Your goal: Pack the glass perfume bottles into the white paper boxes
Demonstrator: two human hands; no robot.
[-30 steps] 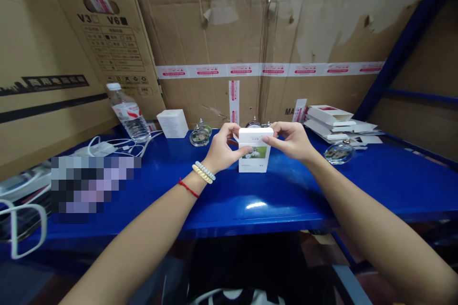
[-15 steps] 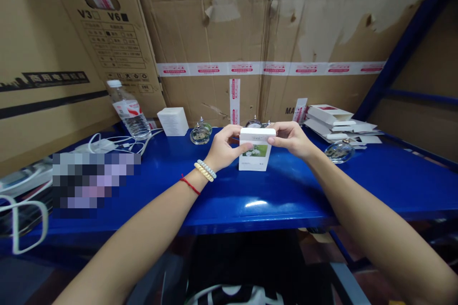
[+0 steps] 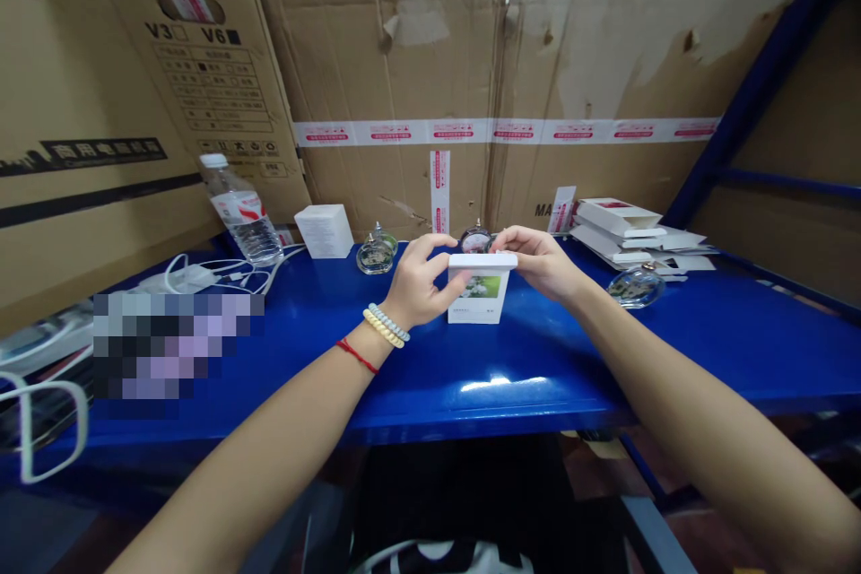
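A small white box [image 3: 474,309] with a green and white flower picture stands upright on the blue table, its top lid raised at the front. My left hand [image 3: 422,287] grips its left side, thumb on the front and a finger behind, index finger lifted. At the top right rear edge, my right hand [image 3: 538,260] has thumb and fingers pinched together at the lid; what exactly sits between them is partly hidden. Behind the box shows a dark round glass bottle [image 3: 476,239]. Another oval glass bottle [image 3: 375,257] is left of my left hand.
A glass bottle [image 3: 636,287] lies right of my right forearm, before a stack of flat white cartons [image 3: 615,233]. To the left are a closed white box [image 3: 324,231], a water bottle [image 3: 246,215] and white cables [image 3: 195,276]. Cardboard [image 3: 404,63] walls the back.
My left index finger has lifted off the box and the hand has loosened. My right fingers have shifted left and back along the top, and the box's lid has tipped toward me.
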